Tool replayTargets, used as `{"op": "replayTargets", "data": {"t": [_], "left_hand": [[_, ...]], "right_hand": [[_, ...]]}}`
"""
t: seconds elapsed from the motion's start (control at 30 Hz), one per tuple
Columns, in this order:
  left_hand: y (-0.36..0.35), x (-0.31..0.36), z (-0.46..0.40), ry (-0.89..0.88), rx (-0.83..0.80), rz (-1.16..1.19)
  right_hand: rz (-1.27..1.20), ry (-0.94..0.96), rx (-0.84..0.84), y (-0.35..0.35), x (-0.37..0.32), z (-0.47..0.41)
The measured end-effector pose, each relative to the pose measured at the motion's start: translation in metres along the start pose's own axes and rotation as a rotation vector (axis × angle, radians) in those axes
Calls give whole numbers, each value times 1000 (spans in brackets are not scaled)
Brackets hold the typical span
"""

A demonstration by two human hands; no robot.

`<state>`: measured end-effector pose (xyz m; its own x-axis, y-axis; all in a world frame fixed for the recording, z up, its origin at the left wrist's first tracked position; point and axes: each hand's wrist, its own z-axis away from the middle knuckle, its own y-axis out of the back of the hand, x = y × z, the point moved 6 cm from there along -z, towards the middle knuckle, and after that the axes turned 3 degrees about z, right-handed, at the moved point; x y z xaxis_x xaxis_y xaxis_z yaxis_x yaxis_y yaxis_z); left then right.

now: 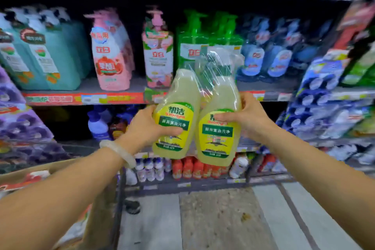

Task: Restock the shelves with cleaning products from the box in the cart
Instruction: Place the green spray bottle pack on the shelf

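Note:
Two yellow-green cleaner bottles with yellow and green labels are held up in front of the shelves, their tops wrapped in clear plastic. My left hand [150, 126] grips the left bottle [178, 95] around its middle. My right hand [245, 115] grips the right bottle [219, 142] from its right side. The bottles lean towards each other and touch near their shoulders. A cardboard box [40, 170] sits at the lower left in the cart, partly hidden by my left forearm.
The shelf [85, 98] behind holds teal, pink, green and blue pump bottles. Lower shelves carry small white and red bottles [188, 168]. Purple packs [22, 126] stack at the left, blue packs [324, 107] at the right. Tiled floor lies below.

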<state>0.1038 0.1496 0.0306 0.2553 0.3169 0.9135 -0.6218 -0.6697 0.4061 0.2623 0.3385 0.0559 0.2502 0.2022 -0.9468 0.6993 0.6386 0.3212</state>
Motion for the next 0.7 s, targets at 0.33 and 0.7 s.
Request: {"op": "replayTargets", "data": {"t": [0.33,0.7], "left_hand": [[-195,214,-24,-356,-155,60],[-379,378,-88,-628,-178,151]], "right_hand": [[-16,168,448,286,-34,44],[160,265,699,509,-51,1]]}}
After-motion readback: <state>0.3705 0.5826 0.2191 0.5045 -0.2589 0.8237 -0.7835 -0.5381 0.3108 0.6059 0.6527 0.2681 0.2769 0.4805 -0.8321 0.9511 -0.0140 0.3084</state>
